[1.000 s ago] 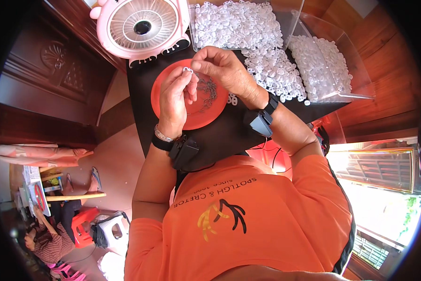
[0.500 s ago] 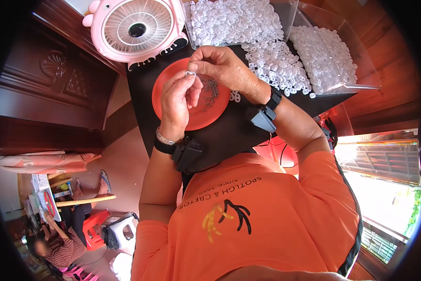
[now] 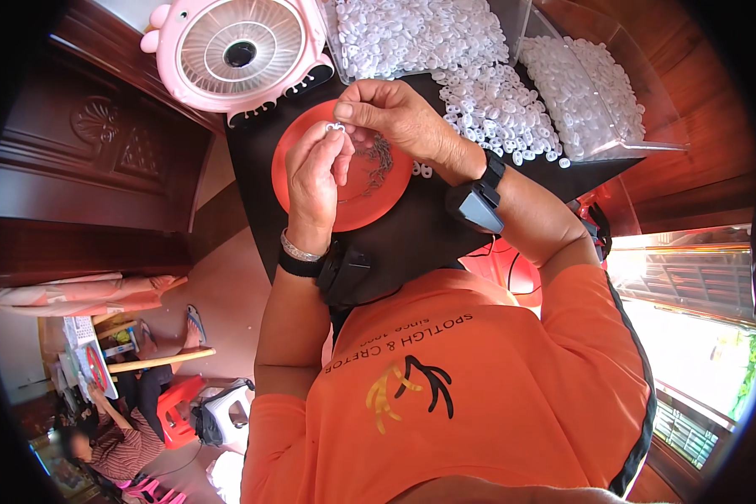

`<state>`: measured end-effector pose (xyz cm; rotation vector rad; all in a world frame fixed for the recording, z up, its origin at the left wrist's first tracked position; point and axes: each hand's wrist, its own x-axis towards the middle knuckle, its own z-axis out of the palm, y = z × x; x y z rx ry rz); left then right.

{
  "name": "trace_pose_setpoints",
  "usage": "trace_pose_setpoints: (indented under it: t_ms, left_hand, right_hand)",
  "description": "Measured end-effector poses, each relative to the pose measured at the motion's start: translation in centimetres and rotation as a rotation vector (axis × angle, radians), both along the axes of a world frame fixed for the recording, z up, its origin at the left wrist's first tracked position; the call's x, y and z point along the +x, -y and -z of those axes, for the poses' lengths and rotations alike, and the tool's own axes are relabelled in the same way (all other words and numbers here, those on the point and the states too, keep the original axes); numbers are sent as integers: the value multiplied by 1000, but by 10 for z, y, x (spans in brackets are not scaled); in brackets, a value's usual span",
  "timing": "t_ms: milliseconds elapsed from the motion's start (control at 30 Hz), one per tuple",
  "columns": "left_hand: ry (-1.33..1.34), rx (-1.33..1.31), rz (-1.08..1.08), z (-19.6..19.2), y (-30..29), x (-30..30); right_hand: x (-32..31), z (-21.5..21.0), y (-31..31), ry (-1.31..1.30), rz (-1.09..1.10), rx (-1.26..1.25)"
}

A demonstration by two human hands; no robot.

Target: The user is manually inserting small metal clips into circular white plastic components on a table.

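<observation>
Over the orange-red plate (image 3: 357, 217), my left hand (image 3: 312, 189) pinches a small white plastic piece (image 3: 335, 127) between thumb and fingertips. My right hand (image 3: 403, 122) is beside it, thumb and forefinger closed together just above the piece. Whatever may be between those right fingertips is too small to make out. A heap of thin grey metal pieces (image 3: 379, 168) lies in the plate under my hands. Several loose white oval pieces (image 3: 495, 105) are spread on the black tabletop (image 3: 395, 252) to the right.
Two clear bins hold white pieces, one at the back (image 3: 420, 38) and one at the right (image 3: 584, 101). A pink fan (image 3: 241, 55) stands at the back left. At the lower left, another person (image 3: 126, 445) sits near a red stool (image 3: 179, 412).
Both hands stay over the plate, and the white piece remains in the left fingertips. The right fingertips have shifted slightly left, closer above it. The whole view has moved a little.
</observation>
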<state>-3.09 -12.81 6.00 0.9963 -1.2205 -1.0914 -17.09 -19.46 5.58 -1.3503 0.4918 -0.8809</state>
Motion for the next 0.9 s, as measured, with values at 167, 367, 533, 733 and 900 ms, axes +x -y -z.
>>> trace_pose_setpoints:
  t_ms: [167, 367, 533, 733, 900]
  left_hand:
    - [11, -2, 21, 3, 1, 2]
    - [-39, 13, 53, 5, 0, 5]
    - [-53, 2, 68, 10, 2, 7]
    - [-97, 17, 28, 13, 2, 3]
    - [-102, 47, 43, 13, 2, 4]
  right_hand:
    - [0, 1, 1, 12, 13, 24]
    - [1, 3, 0, -6, 7, -54]
    - [4, 7, 0, -10, 72, -144]
    - [8, 11, -1, 27, 106, -190]
    - [3, 5, -3, -55, 97, -198]
